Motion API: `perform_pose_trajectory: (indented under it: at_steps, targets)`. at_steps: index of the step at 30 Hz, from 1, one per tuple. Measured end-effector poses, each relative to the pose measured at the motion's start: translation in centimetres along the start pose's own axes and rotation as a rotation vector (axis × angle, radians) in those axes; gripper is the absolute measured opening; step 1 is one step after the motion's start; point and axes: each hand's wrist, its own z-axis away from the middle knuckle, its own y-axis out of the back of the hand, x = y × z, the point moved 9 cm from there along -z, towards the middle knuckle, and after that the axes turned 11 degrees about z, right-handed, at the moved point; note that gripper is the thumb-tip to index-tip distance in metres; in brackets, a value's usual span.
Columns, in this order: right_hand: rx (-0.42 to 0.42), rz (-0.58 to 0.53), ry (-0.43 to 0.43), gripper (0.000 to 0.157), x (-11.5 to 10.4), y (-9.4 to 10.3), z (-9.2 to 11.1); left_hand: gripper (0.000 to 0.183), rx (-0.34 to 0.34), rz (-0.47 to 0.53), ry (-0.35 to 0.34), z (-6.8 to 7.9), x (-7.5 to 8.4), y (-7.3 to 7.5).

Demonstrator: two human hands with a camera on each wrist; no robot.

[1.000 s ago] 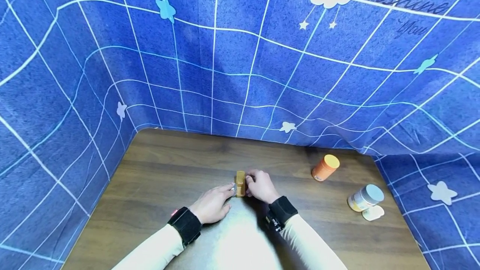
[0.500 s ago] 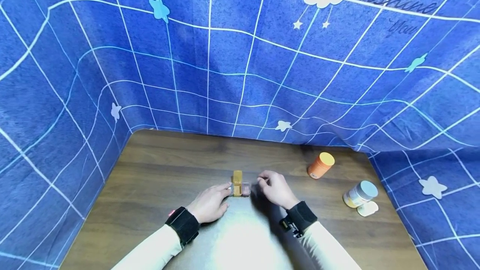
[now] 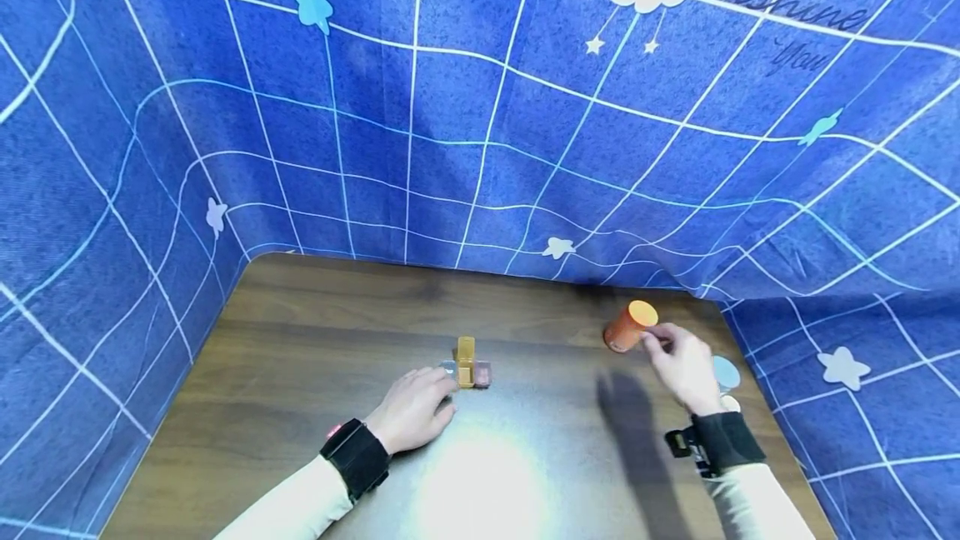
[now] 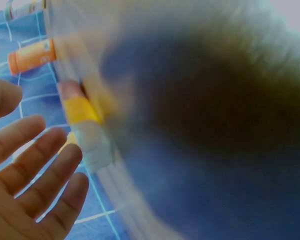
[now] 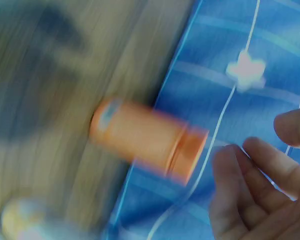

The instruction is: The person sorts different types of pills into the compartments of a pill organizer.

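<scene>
A small pill box (image 3: 466, 375) lies mid-table in the head view, with a raised yellow lid (image 3: 466, 347) flanked by a blue part and a pink part (image 3: 482, 374). My left hand (image 3: 412, 411) rests beside it, fingertips right at the blue part (image 3: 449, 367). The left wrist view shows those fingers (image 4: 65, 175) spread and loosely straight, holding nothing. Farther right, an orange bottle (image 3: 624, 332) with an orange-yellow lid stands on the wood. My right hand (image 3: 684, 363) reaches to its lid. In the right wrist view, a gap separates the loosely bent fingers (image 5: 227, 165) from the bottle.
Behind the right hand, a bottle with a grey-blue lid (image 3: 725, 373) is partly hidden. A small white object (image 3: 730, 403) is beside it. A blue patterned curtain (image 3: 480, 107) borders the wooden table (image 3: 337, 315) at the back and sides.
My right hand has left the pill box and travelled right to the orange bottle. The box's pink part now shows. My left hand has stayed beside the box, its blue part now less covered.
</scene>
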Motion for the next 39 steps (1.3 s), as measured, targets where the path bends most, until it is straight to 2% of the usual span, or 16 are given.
perform_pose_trajectory:
  at_steps: [2, 6, 12, 17, 23, 27, 31, 36, 39]
  targets:
    - [0.019, 0.060, -0.039, 0.017, 2.2, 1.0, -0.1, 0.022, -0.016, -0.004, 0.003, 0.3, 0.1, -0.4]
    - [-0.019, 0.192, -0.114, 0.031, 6.0, 1.9, 0.1, 0.019, -0.046, -0.010, 0.023, 0.8, -0.2, -1.1]
    - [-0.143, 0.280, -0.250, 0.060, 10.4, 1.1, 2.0, 0.018, -0.061, -0.016, 0.018, 1.0, -0.3, -1.5]
    - [-0.158, 0.250, -0.281, 0.057, 11.4, 0.4, 3.2, 0.017, -0.062, -0.018, 0.015, 0.9, -0.3, -1.3]
    - [-0.144, 0.227, -0.290, 0.056, 11.5, 0.3, 3.3, 0.017, -0.062, -0.016, 0.021, 0.9, -0.3, -1.3]
    - [-0.130, 0.203, -0.283, 0.057, 11.0, 0.8, 2.9, 0.018, -0.076, -0.014, 0.029, 0.9, -0.5, -1.5]
    - [-0.063, 0.170, -0.237, 0.055, 8.8, 2.1, 2.0, 0.022, -0.093, 0.001, 0.045, 1.0, -0.4, -1.8]
    - [0.078, 0.114, -0.113, 0.048, 3.0, 4.5, -0.1, 0.030, -0.083, 0.084, 0.059, 0.8, 0.2, -1.6]
    - [0.146, 0.083, -0.025, 0.046, -1.1, 5.6, -1.3, 0.033, -0.045, 0.147, 0.056, 0.4, 0.9, -1.1]
